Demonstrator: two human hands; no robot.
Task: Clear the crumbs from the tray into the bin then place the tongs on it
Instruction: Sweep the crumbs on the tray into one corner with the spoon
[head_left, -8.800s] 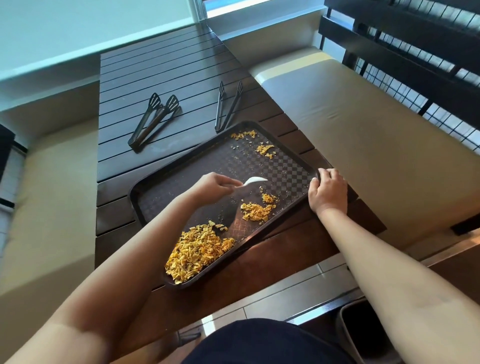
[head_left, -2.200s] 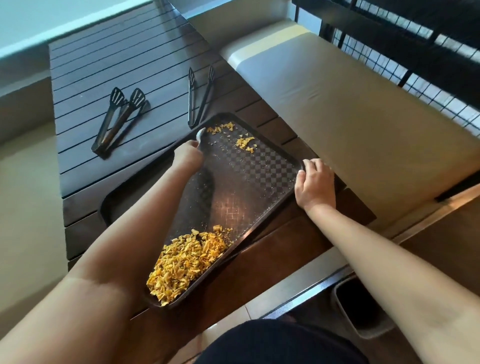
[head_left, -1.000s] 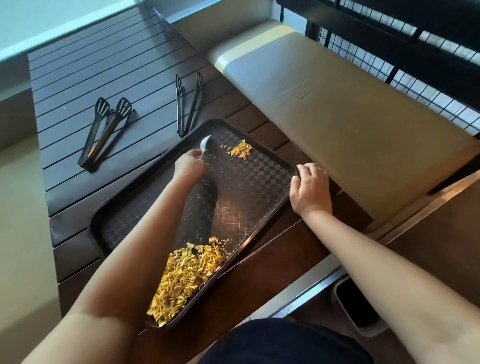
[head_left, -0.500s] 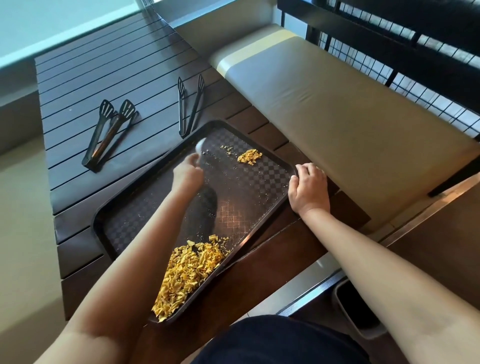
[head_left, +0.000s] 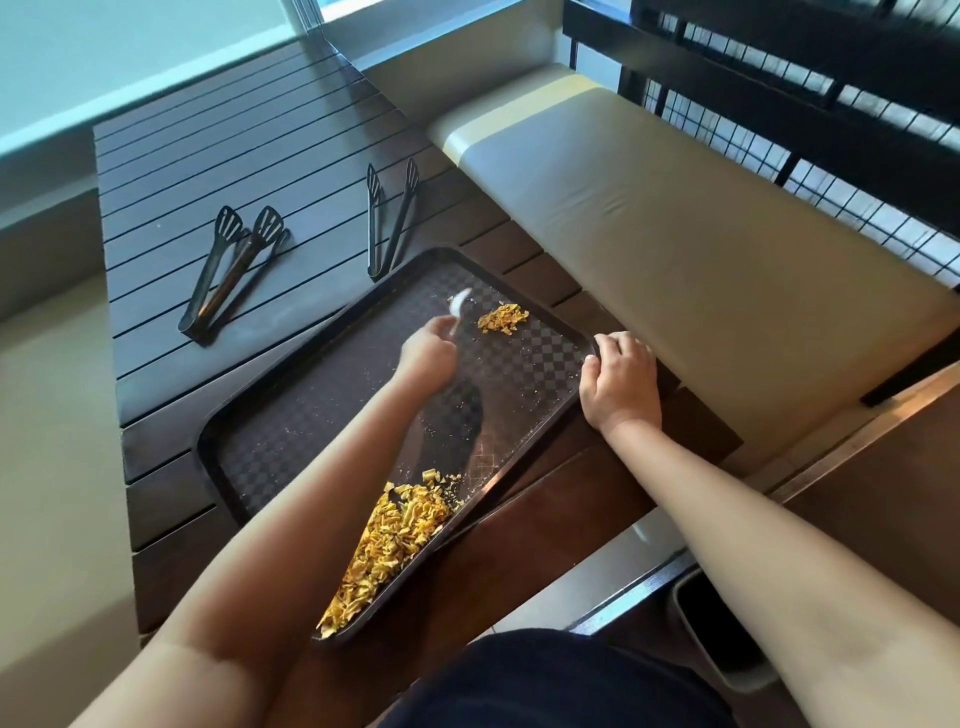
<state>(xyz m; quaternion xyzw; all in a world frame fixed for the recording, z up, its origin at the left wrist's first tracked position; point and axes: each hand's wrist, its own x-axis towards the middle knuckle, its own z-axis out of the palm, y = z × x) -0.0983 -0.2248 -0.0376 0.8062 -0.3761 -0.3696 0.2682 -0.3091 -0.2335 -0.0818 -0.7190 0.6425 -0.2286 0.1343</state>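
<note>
The dark checkered tray (head_left: 291, 447) lies askew on the slatted wooden table (head_left: 218, 156), its near corner jutting past the table's edge toward me. In that near corner sits the big heap of yellow crumbs (head_left: 387, 545); a small clump of crumbs (head_left: 503, 319) lies near the tray's far corner. My left hand (head_left: 428, 353) is over the middle of the tray, fingers curled round a white scraper (head_left: 459, 306), whose tip is just beside the small clump. My right hand (head_left: 618, 382) grips the tray's right rim, fingers curled over its edge. Beyond the tray's far edge, one pair of black tongs (head_left: 389, 218) lies almost touching the rim; a second pair of tongs (head_left: 231, 273) lies well apart to the tray's left. The bin (head_left: 727, 649) stands on the floor, below the tray's near right side.
</note>
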